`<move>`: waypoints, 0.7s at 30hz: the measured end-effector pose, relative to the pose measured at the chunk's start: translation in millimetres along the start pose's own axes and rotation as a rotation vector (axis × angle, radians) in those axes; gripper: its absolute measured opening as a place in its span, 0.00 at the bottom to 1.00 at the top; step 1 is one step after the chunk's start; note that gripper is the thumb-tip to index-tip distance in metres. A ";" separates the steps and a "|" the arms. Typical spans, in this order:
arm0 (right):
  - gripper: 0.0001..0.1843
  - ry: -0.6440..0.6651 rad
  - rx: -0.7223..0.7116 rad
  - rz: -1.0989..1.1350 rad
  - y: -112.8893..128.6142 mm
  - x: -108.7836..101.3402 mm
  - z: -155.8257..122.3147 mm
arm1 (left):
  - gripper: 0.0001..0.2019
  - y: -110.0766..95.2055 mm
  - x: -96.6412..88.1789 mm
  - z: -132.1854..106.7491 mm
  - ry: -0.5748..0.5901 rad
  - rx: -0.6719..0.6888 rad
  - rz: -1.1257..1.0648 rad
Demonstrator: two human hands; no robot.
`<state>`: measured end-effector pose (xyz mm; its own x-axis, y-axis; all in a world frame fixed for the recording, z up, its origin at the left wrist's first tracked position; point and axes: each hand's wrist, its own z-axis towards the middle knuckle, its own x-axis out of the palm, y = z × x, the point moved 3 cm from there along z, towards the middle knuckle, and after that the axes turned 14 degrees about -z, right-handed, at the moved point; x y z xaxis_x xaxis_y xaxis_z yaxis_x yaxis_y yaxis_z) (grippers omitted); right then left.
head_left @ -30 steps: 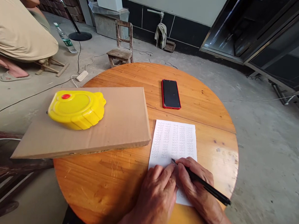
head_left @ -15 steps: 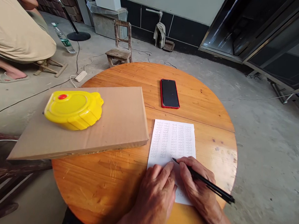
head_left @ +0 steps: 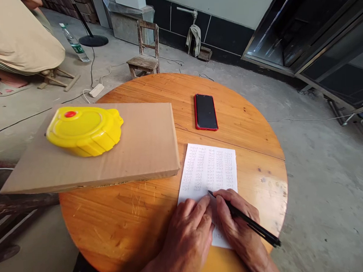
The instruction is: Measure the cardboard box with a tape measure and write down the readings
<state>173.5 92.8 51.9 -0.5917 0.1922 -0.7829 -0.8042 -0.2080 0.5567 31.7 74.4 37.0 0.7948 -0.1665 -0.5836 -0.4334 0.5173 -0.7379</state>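
A white sheet of paper point(head_left: 211, 166) with columns of handwritten characters lies near the front of the round wooden table. My left hand point(head_left: 191, 231) rests flat on the lower left of the sheet, fingers stretched out. In my right hand point(head_left: 241, 221) is a black pen point(head_left: 254, 225), gripped between thumb and fingers, its tip at the paper just right of my left fingertips. The two hands lie close together and cover much of the sheet's lower part.
On the table point(head_left: 247, 121) are a red-edged phone point(head_left: 206, 112) and a cardboard slab point(head_left: 148, 141) bearing a yellow plastic case point(head_left: 85, 130) with a red button. Beyond stand a small wooden chair point(head_left: 145, 62), a water bottle point(head_left: 75, 44) and a seated person point(head_left: 21, 38).
The pen's rear end has swung slightly left, and its tip stays near the same spot. The whole view has shifted a little; the seated person's foot has moved slightly.
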 end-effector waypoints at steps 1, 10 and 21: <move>0.08 0.001 -0.009 -0.003 0.2 -0.1 0.2 | 0.15 -0.1 -0.2 0.0 0.002 0.001 -0.001; 0.08 -0.017 -0.019 -0.005 0.1 -1.2 1.7 | 0.14 -0.9 -0.3 0.9 0.014 -0.010 -0.016; 0.08 -0.073 0.025 -0.006 -6.4 -3.9 -3.3 | 0.14 0.1 1.9 -2.2 -0.004 0.008 0.016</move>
<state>181.1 90.2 50.5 -0.5883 0.2629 -0.7647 -0.8086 -0.1823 0.5594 32.3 72.3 35.2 0.7891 -0.1551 -0.5943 -0.4430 0.5267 -0.7255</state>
